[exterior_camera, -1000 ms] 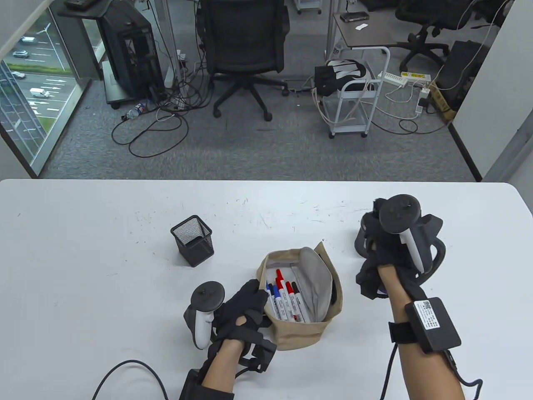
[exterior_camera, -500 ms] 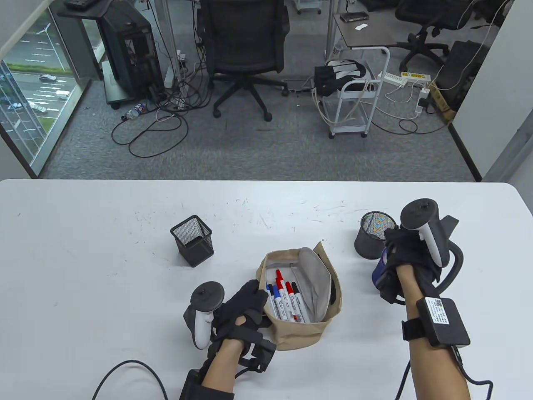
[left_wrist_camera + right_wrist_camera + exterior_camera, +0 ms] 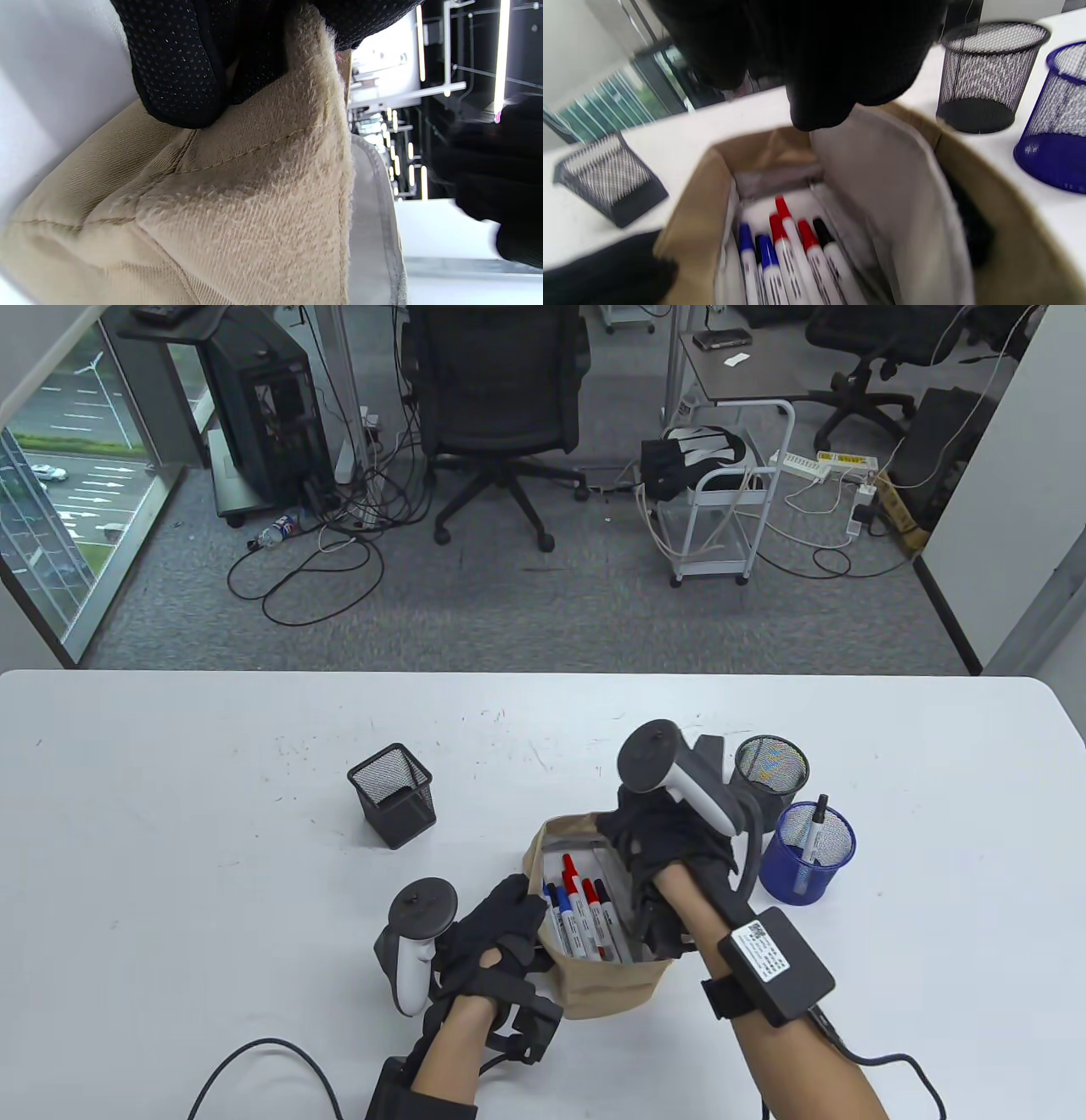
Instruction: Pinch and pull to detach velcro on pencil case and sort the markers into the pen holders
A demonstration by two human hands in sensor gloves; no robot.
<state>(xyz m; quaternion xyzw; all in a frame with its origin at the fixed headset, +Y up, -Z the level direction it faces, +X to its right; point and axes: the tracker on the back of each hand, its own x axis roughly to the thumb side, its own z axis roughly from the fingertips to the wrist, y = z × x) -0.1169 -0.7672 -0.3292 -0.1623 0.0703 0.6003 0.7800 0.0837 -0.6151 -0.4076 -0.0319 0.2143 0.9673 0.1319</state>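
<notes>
The tan pencil case (image 3: 607, 988) lies open near the table's front, and several red, blue and black markers (image 3: 581, 912) lie inside it. My left hand (image 3: 513, 916) pinches the case's left rim; the left wrist view shows its fingers (image 3: 178, 63) clamped on the fuzzy tan fabric (image 3: 254, 212). Above the case's far right part hovers my right hand (image 3: 649, 848), with nothing visible in it. In the right wrist view its dark fingers (image 3: 818, 84) hang over the markers (image 3: 793, 254). A blue round holder (image 3: 806, 857) has one black marker (image 3: 816, 827) standing in it.
A black round mesh holder (image 3: 770, 774) stands just behind the blue one, right of the case. A black square mesh holder (image 3: 392, 795) sits to the case's far left. Bare white tabletop (image 3: 170, 857) spreads left and right. Cables trail off both wrists at the front edge.
My right hand has swung left from the round holders to above the pencil case, uncovering the blue holder with a black marker in it. The left hand and case have not moved.
</notes>
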